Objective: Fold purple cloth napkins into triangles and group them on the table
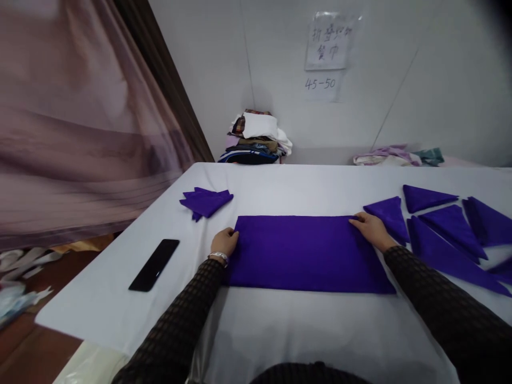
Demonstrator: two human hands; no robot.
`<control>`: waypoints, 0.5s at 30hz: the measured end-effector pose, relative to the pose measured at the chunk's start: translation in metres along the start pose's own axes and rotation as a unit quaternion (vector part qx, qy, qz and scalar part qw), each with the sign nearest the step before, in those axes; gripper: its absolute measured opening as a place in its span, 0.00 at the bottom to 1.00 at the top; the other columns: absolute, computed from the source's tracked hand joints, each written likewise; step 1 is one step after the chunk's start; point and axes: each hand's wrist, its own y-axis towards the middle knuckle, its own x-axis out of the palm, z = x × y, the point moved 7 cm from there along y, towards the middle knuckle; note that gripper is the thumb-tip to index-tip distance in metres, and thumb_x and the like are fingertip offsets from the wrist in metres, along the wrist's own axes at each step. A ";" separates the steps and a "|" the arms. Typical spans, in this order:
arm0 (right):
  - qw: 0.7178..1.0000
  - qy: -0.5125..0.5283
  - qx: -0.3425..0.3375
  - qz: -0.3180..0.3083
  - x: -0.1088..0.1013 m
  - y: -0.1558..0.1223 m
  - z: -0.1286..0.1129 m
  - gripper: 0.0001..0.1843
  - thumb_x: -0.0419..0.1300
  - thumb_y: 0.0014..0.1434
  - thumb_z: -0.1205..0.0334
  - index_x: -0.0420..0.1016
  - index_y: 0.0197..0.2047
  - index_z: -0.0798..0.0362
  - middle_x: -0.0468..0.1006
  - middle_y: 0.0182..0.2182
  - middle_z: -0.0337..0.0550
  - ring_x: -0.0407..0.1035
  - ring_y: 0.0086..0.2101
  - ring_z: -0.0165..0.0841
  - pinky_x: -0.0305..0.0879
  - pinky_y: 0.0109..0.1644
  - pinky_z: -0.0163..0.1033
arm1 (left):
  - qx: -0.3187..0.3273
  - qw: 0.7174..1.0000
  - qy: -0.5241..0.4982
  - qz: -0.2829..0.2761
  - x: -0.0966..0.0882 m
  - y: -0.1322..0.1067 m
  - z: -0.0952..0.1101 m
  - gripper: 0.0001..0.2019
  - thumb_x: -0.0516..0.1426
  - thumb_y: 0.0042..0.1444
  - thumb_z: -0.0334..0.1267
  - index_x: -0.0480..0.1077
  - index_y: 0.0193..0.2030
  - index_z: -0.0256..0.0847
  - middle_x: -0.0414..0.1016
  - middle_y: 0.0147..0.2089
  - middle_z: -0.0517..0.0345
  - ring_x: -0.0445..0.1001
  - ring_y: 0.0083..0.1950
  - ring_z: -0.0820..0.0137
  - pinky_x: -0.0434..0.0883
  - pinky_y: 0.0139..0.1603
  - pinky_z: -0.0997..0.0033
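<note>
A purple cloth napkin [304, 253] lies on the white-covered table in front of me, laid out as a wide rectangle with its long side facing me. My left hand [225, 242] pinches its left edge near the far corner, a bracelet on the wrist. At the far right corner, my right hand [371, 228] holds the napkin's edge between thumb and fingers. Beyond the left hand sits a purple napkin folded into several points [206, 202]. Close by my right hand is a folded purple triangle [388, 216], one of several purple napkins spread on the right.
A black phone [155, 265] lies on the table [100, 298] at the left. Behind the far edge are a pile of folded clothes [256, 138] and loose fabric [394, 156]. Handwritten papers [326, 50] hang on the wall. A pinkish curtain [80, 117] drapes at the left.
</note>
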 end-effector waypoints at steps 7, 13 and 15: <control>1.000 -0.016 0.007 0.011 0.002 0.006 0.007 0.14 0.57 0.52 0.54 0.75 0.36 0.54 0.78 0.30 0.47 0.71 0.32 0.38 0.63 0.35 0.40 | -0.006 1.000 0.019 0.001 0.000 -0.005 0.002 0.15 0.49 0.54 0.47 0.73 0.36 0.43 0.77 0.35 0.54 0.73 0.38 0.64 0.61 0.32 0.70; 0.999 -0.017 0.016 0.024 0.001 0.004 0.003 0.13 0.58 0.54 0.55 0.75 0.39 0.55 0.78 0.33 0.46 0.71 0.35 0.37 0.61 0.37 0.38 | 0.002 0.998 0.059 -0.022 0.000 -0.003 0.007 0.15 0.48 0.54 0.48 0.71 0.37 0.43 0.77 0.37 0.51 0.74 0.41 0.60 0.63 0.34 0.68; 0.999 -0.023 0.033 0.036 -0.002 0.001 0.000 0.13 0.59 0.54 0.56 0.74 0.40 0.54 0.78 0.33 0.45 0.70 0.34 0.35 0.61 0.36 0.37 | -0.003 0.996 0.089 -0.027 0.001 -0.002 0.006 0.15 0.48 0.54 0.48 0.70 0.38 0.43 0.77 0.38 0.50 0.74 0.41 0.59 0.64 0.34 0.68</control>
